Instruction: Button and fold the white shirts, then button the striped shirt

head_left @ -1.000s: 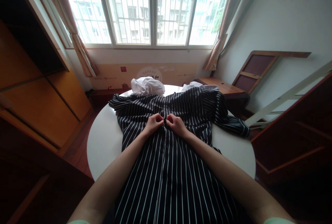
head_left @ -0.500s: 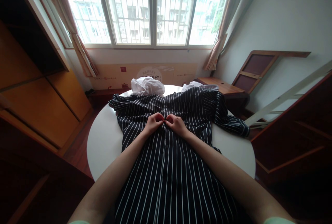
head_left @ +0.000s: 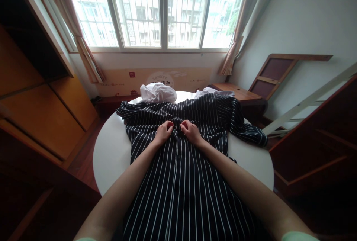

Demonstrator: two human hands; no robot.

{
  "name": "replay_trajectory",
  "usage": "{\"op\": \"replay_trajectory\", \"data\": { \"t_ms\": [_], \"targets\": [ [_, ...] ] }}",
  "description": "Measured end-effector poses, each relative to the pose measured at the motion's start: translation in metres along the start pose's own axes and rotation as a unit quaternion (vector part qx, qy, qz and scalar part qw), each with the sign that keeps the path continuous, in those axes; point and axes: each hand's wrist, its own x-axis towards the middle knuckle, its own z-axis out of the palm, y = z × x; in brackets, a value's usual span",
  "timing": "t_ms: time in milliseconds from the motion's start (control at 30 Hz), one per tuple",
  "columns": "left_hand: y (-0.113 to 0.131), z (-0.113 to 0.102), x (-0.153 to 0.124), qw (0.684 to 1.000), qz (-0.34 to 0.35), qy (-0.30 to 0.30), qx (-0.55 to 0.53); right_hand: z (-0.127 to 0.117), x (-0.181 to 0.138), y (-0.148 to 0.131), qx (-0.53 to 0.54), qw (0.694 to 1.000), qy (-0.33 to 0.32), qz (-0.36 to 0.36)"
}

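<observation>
A dark shirt (head_left: pixel 181 181) with thin white stripes lies spread over a round white table (head_left: pixel 110 159), its lower part hanging toward me over the near edge. The buttoned front strip runs up its middle. My left hand (head_left: pixel 164 134) rests on the upper chest just left of this strip, its fingers bent and closed on the cloth. To the right of the strip, my right hand (head_left: pixel 191 132) has thumb and forefinger pinched on the fabric. A small gap with a bunched fold of cloth separates the fingertips. Any button there is too small to make out.
Behind the collar lie a crumpled white cloth (head_left: pixel 158 93) and another pale cloth (head_left: pixel 214 92). A wooden bench (head_left: pixel 237 91) stands by the right wall, near a folded wooden frame (head_left: pixel 275 75). Orange cabinets (head_left: pixel 41 118) line the left, with a window (head_left: pixel 163 10) ahead.
My hands were together with fingertips meeting at the front strip. Now they have drawn slightly apart, left hand leftward and right hand rightward. The shirt lies almost the same.
</observation>
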Motion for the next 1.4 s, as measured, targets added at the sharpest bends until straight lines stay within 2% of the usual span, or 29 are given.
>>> {"op": "replay_trajectory", "data": {
  "t_ms": [133, 333, 500, 667, 833, 933, 1000, 1067, 1233, 1300, 1400],
  "targets": [
    [-0.002, 0.001, 0.0, 0.997, 0.028, -0.034, 0.068, -0.004, 0.008, 0.012, -0.02, 1.0, 0.011, -0.013],
    [-0.005, 0.004, 0.003, 0.981, 0.063, -0.098, 0.156, -0.01, 0.019, 0.028, 0.008, 0.998, -0.02, -0.055],
    [-0.008, 0.005, 0.01, 0.975, 0.052, -0.111, 0.184, -0.013, 0.029, 0.038, 0.044, 0.995, -0.049, -0.068],
    [-0.005, 0.009, 0.017, 0.966, 0.049, -0.117, 0.226, -0.013, 0.04, 0.041, 0.009, 0.997, -0.051, -0.064],
    [-0.001, 0.01, 0.019, 0.949, 0.042, -0.131, 0.283, -0.013, 0.034, 0.031, -0.079, 0.99, 0.01, -0.12],
    [-0.001, 0.009, 0.02, 0.945, 0.043, -0.141, 0.292, -0.017, 0.016, 0.019, -0.081, 0.981, 0.072, -0.163],
    [-0.002, 0.009, 0.02, 0.945, 0.039, -0.143, 0.292, -0.02, 0.001, 0.01, -0.061, 0.98, 0.082, -0.173],
    [-0.002, 0.009, 0.019, 0.946, 0.032, -0.14, 0.289, -0.022, -0.014, 0.002, -0.041, 0.979, 0.04, -0.198],
    [-0.004, 0.01, 0.019, 0.953, 0.029, -0.133, 0.269, -0.021, -0.034, -0.012, -0.042, 0.955, -0.118, -0.269],
    [-0.006, 0.011, 0.019, 0.956, 0.035, -0.127, 0.263, -0.019, -0.033, -0.014, -0.056, 0.953, -0.145, -0.26],
    [-0.008, 0.011, 0.02, 0.96, 0.054, -0.106, 0.252, -0.016, -0.03, -0.013, -0.06, 0.968, -0.137, -0.203]
  ]
}}
